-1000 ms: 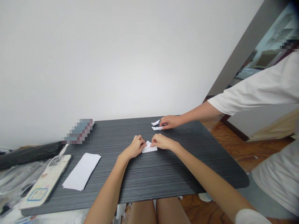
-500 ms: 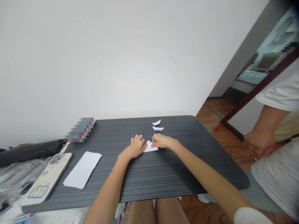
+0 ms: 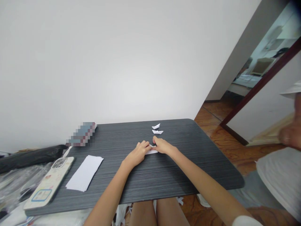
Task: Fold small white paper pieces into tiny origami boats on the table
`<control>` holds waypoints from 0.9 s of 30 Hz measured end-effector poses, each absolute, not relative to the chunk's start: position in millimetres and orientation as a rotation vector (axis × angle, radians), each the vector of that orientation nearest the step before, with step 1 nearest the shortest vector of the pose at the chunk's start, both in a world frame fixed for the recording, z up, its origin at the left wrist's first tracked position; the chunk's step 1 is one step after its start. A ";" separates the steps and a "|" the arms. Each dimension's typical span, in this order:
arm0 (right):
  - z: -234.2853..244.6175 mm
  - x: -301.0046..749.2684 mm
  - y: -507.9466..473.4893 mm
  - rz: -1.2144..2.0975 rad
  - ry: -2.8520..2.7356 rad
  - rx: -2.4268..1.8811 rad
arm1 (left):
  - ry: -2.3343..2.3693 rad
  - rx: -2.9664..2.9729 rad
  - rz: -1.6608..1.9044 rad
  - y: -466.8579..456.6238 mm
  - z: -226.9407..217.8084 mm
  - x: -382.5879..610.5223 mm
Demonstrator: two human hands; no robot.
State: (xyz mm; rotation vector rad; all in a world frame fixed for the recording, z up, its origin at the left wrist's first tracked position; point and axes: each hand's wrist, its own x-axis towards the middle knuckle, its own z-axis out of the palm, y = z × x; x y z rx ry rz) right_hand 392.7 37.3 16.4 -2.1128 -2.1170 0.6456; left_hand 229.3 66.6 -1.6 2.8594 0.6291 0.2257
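Note:
A small folded piece of white paper (image 3: 152, 152) lies on the dark table, mostly covered by my fingers. From its left side my left hand (image 3: 138, 153) grips it, fingers bent and pressed down on it. My right hand (image 3: 162, 145) holds its right side, with curled fingers and the thumb near the upper edge. Just beyond my hands are two small paper boats, a nearer one (image 3: 157, 132) and a farther one (image 3: 156, 126).
Blank white paper sheets (image 3: 85, 173) lie stacked at the left of the table (image 3: 183, 175). Beside them is a phone in a pale case (image 3: 50, 183), and farther back a blurred-out box-like object (image 3: 82, 134). Another person's hand (image 3: 291, 133) shows at the right edge.
The paper's raised triangular peak, visible before, is now largely under my fingers, and my hands have closed in over it. The other person has shifted toward the right edge.

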 end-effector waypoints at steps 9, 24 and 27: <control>-4.1 361.6 -12.4 -0.152 -2.134 -1.865 | 0.708 2.792 0.424 48.4 -18.5 210.1; -25.3 364.1 -29.3 -0.062 -2.127 -1.779 | 1.038 2.849 0.443 33.0 -21.8 209.2; -27.4 365.3 -31.3 -0.119 -2.084 -1.842 | 1.069 2.870 0.451 28.0 -14.6 204.1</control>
